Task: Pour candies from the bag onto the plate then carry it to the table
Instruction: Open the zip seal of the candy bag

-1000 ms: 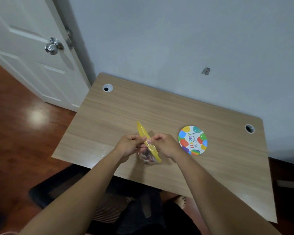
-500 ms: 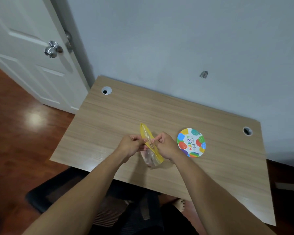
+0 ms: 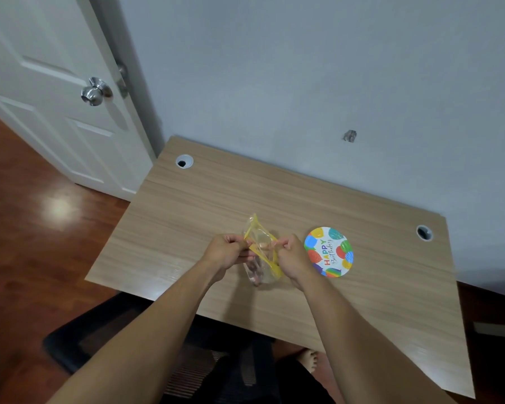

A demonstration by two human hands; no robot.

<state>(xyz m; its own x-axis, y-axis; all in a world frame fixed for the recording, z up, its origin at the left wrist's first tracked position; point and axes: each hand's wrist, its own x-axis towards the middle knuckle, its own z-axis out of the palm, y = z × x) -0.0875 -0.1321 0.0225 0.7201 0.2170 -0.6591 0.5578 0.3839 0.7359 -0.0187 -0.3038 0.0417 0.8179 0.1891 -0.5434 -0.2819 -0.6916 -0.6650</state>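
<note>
Left hand (image 3: 226, 250) and right hand (image 3: 290, 256) each pinching the bag (image 3: 260, 252) lip, mouth parted; uneven tug could scatter candies over the surface (image 3: 187, 217), missing the plate (image 3: 329, 252).

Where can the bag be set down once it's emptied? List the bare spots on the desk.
Bare wood runs along the wall between the two cable holes, behind the bag and plate. The left part, from the left hand to the desk edge, is free, as is the near right corner beyond the plate. It is crowded only mid-desk, around both hands.
</note>
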